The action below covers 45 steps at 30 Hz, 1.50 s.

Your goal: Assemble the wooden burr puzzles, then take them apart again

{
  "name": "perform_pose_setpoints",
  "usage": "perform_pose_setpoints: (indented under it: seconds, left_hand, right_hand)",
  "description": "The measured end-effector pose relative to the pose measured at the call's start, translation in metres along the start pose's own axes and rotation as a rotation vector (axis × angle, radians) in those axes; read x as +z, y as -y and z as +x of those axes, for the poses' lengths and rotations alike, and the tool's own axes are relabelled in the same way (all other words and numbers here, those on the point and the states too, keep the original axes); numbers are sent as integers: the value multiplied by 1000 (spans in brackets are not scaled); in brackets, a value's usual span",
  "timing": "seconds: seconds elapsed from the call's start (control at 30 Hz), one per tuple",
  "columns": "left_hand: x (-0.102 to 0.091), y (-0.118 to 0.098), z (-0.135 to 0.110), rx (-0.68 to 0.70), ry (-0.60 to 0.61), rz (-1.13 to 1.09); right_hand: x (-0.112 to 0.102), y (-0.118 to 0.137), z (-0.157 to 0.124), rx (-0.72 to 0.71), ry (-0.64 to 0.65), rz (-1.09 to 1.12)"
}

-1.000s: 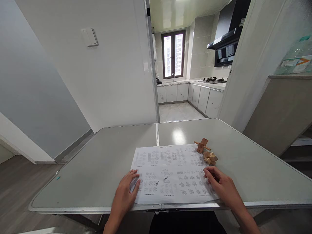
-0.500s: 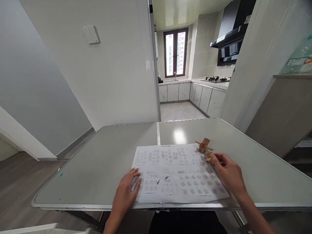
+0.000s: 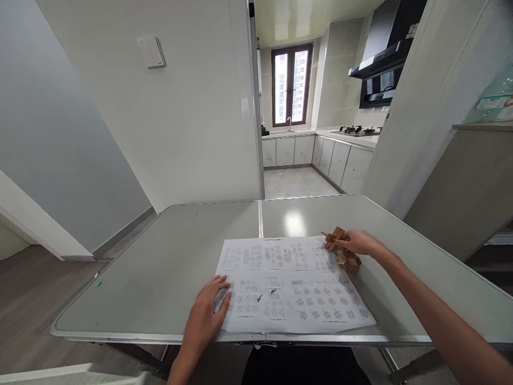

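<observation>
A printed sheet (image 3: 286, 278), covered with small line diagrams, lies on the table in front of me. My left hand (image 3: 208, 307) rests on its left edge, fingers and thumb apart. Between thumb and fingers shows a greyish, see-through patch I cannot make out. At the sheet's far right corner sits a cross-shaped wooden puzzle (image 3: 331, 240) with a thin stick through it. My right hand (image 3: 358, 242) has its fingertips closed on the right side of this puzzle. Just nearer to me, a second wooden puzzle (image 3: 348, 261) of interlocked blocks stands at the sheet's right edge, untouched.
The grey table (image 3: 152, 278) has a metal rim and a seam across its middle. Near its left edge lies a small green bit (image 3: 98, 284). A wall (image 3: 192, 123) and a kitchen doorway are beyond. A plastic bottle (image 3: 492, 101) stands on a ledge at right.
My right hand has let go of the nearer wooden puzzle and moved away from me to the cross-shaped one. My left hand stays in place on the sheet.
</observation>
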State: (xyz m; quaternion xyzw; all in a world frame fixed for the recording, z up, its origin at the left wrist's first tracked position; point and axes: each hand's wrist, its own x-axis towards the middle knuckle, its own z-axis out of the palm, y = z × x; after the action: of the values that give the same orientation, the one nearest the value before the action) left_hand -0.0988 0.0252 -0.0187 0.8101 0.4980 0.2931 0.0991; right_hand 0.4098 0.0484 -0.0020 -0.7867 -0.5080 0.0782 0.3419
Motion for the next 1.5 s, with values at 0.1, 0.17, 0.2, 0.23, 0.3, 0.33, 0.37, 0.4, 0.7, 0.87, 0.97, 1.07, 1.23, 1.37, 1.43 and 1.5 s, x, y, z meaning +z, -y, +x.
perform_pose_setpoints:
  seconds: [0.1, 0.17, 0.2, 0.23, 0.3, 0.33, 0.37, 0.4, 0.7, 0.87, 0.97, 1.07, 1.23, 1.37, 1.43, 1.5]
  left_hand:
    - [0, 1, 0, 16, 3, 7]
    - [0, 1, 0, 21, 1, 14]
    - [0, 1, 0, 23, -1, 18]
    - [0, 0, 0, 24, -4, 23]
    - [-1, 0, 0, 23, -3, 34]
    - [-1, 0, 0, 22, 0, 41]
    - [-1, 0, 0, 22, 5, 47]
    - [-2, 0, 0, 26, 13, 53]
    - [0, -36, 20, 130, -16, -56]
    - [20, -61, 62, 62, 102, -411]
    - [33, -61, 86, 134, 224, -562]
    - [39, -60, 100, 213, 255, -576]
    - [36, -67, 103, 249, 264, -507]
    - [37, -66, 102, 286, 192, -426]
    - [40, -63, 101, 291, 169, -409]
    - [44, -61, 100, 287, 149, -399]
  right_hand:
    - [-1, 9, 5, 9, 133, -45]
    - [-3, 16, 5, -6, 182, -56]
    - [-4, 21, 4, -22, 195, -51]
    - [-5, 25, 2, -44, 203, -39]
    - [-6, 36, -4, -96, 209, 4]
    - [-7, 42, -8, -123, 210, 31]
    - [-7, 48, -12, -151, 213, 62]
    - [-7, 55, -17, -182, 218, 95]
    - [26, 116, -59, -477, 259, 429]
    - [57, 132, -75, -571, 250, 601]
    - [73, 134, -83, -570, 236, 689]
    - [84, 133, -89, -557, 257, 768]
    - [93, 132, -93, -531, 300, 848]
    - [98, 129, -93, -528, 318, 860]
    - [100, 128, -94, -533, 315, 852]
    - [101, 127, -95, -542, 299, 836]
